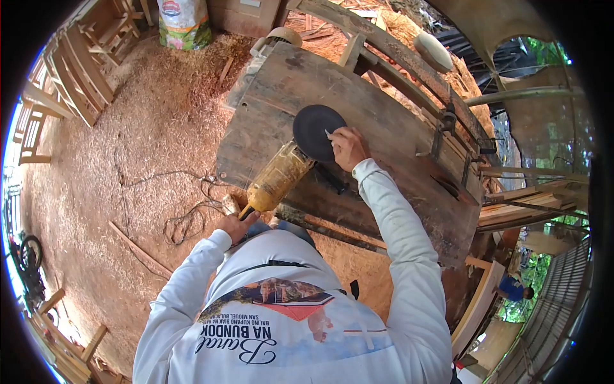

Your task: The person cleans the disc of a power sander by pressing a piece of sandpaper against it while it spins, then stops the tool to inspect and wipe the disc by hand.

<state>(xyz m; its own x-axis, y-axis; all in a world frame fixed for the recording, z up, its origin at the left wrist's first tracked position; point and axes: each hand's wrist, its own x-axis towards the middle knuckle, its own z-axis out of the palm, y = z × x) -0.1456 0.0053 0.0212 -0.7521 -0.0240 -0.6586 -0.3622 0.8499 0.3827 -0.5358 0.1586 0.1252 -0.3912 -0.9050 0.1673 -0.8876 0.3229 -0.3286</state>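
A worn yellow angle grinder (pixel 276 178) with a large round black disc (pixel 312 128) lies across the near left part of a wooden workbench (pixel 396 134). Its disc faces up. My left hand (pixel 236 226) is closed around the rear handle, near my waist. A black side handle (pixel 330 179) sticks out to the right of the grinder's head. At the disc's right edge, my right hand (pixel 349 148) has its fingers pinched on a small pale pointed piece (pixel 328 134), too small to name, over the disc face.
Clamps (pixel 448 121) hold wood along the bench's far right side. A cord (pixel 185 224) loops on the shaving-covered floor at left. Wooden chair frames (pixel 77 73) stand upper left, near a printed sack (pixel 184 25). Stacked boards (pixel 531 205) and another person (pixel 511 288) are at right.
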